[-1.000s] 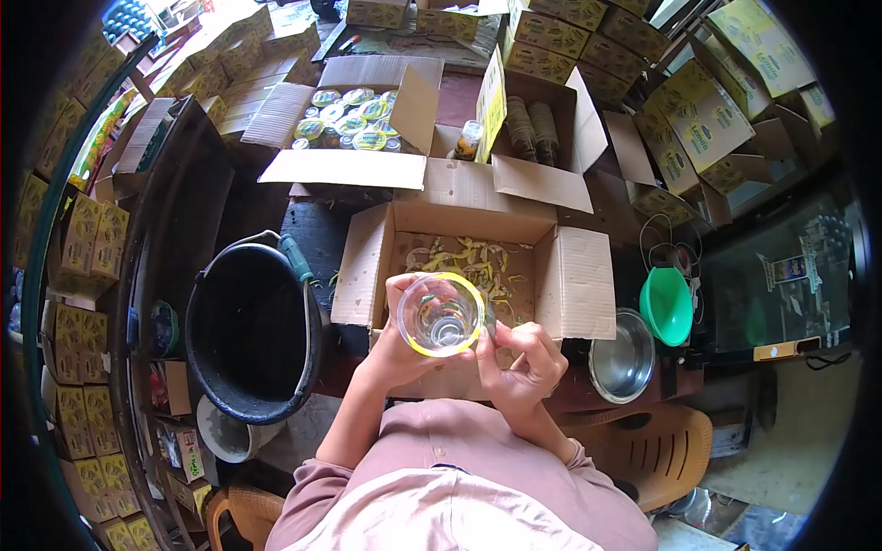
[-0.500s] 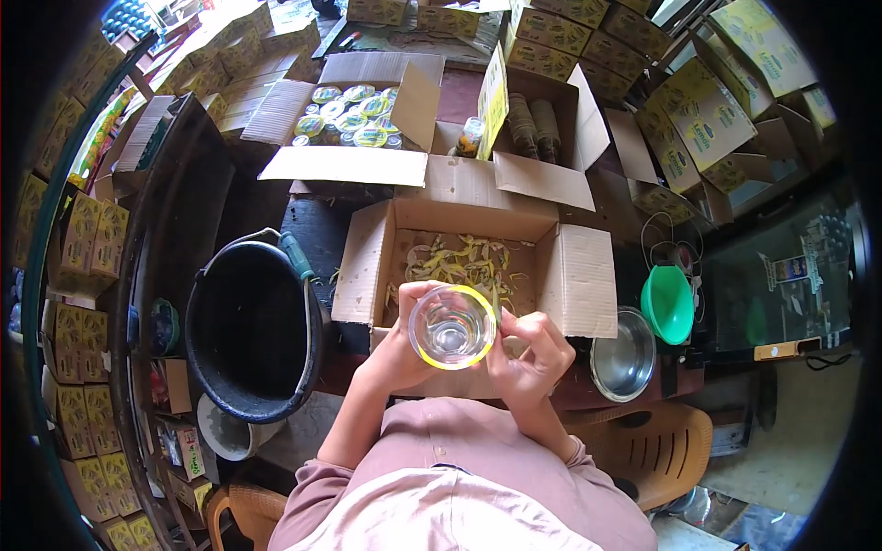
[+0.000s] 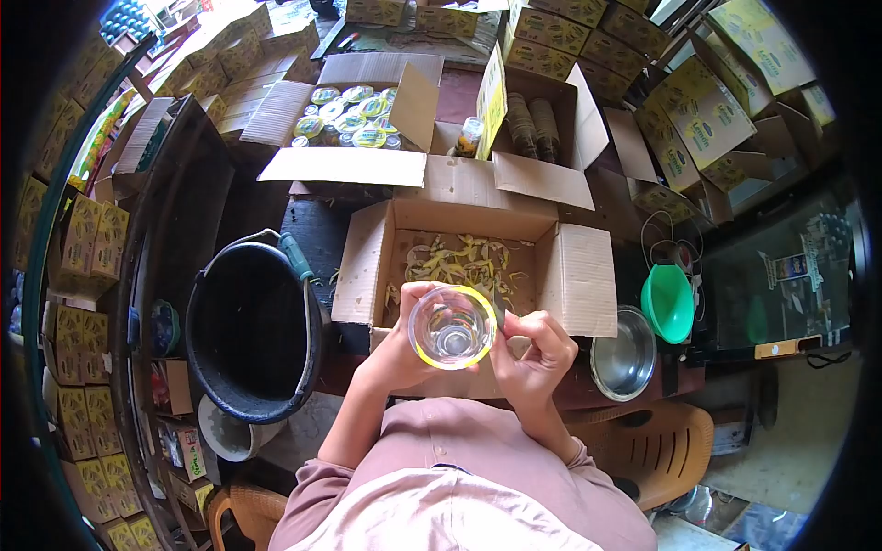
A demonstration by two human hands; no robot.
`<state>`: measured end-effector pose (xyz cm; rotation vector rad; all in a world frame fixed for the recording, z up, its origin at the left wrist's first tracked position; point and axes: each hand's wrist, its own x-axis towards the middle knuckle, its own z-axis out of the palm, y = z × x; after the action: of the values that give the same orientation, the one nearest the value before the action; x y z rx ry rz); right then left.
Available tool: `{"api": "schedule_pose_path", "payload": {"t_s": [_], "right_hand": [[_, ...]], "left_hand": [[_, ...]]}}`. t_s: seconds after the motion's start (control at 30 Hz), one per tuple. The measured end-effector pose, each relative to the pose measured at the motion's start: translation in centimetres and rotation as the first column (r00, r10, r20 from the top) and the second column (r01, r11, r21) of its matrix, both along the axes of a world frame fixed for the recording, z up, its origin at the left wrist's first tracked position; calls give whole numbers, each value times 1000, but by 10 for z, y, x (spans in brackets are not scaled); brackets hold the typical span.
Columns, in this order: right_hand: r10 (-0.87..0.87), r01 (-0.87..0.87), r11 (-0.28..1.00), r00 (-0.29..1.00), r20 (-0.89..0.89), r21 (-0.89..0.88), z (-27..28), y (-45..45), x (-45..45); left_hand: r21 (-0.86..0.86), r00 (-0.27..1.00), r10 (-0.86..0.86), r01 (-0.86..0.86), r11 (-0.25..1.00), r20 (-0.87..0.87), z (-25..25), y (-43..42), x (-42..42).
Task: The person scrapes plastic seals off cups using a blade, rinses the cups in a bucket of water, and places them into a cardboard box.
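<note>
A clear plastic cup (image 3: 452,332) with a yellow band round its rim is held up in front of my chest, its round opening facing me. My left hand (image 3: 401,347) is wrapped round the cup's left side. Close against the rim on the right, my right hand (image 3: 536,354) has thumb and forefinger pinched together; what sits between them is too small to make out. Beyond both hands stands an open cardboard box (image 3: 577,280), with thin yellow and whitish strips (image 3: 459,260) scattered over its bottom.
A black bucket (image 3: 253,331) stands at left. On the right are a metal bowl (image 3: 625,356) and a green plastic bowl (image 3: 668,305). Behind, one carton (image 3: 344,168) holds lidded cups (image 3: 354,118); another carton (image 3: 542,179) holds stacked brown cylinders (image 3: 533,127). Printed cartons (image 3: 703,124) surround the workspace.
The cup has tilted or turned slightly in my left hand. My right hand has shifted a little at the rim, still pinched.
</note>
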<state>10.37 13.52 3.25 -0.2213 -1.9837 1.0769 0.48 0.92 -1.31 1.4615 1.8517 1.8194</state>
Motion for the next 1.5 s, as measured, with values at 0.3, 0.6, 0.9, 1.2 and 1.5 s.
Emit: {"api": "schedule_pose_path", "payload": {"t_s": [0.3, 0.6, 0.9, 1.2, 1.5], "right_hand": [[-69, 69, 997, 998, -13, -37, 1, 2, -3], [-69, 69, 996, 998, 2, -64, 0, -1, -4], [-48, 47, 998, 998, -30, -28, -3, -9, -9], [-74, 74, 997, 995, -67, -9, -9, -10, -12], [-153, 156, 983, 988, -32, 96, -2, -8, -11]], "left_hand": [[158, 868, -201, 144, 977, 453, 7, 6, 1], [357, 661, -319, 82, 930, 679, -14, 12, 2], [288, 807, -195, 32, 957, 558, -7, 13, 7], [210, 875, -32, -80, 974, 483, -5, 20, 15], [91, 960, 162, -187, 978, 229, 4, 19, 19]]}}
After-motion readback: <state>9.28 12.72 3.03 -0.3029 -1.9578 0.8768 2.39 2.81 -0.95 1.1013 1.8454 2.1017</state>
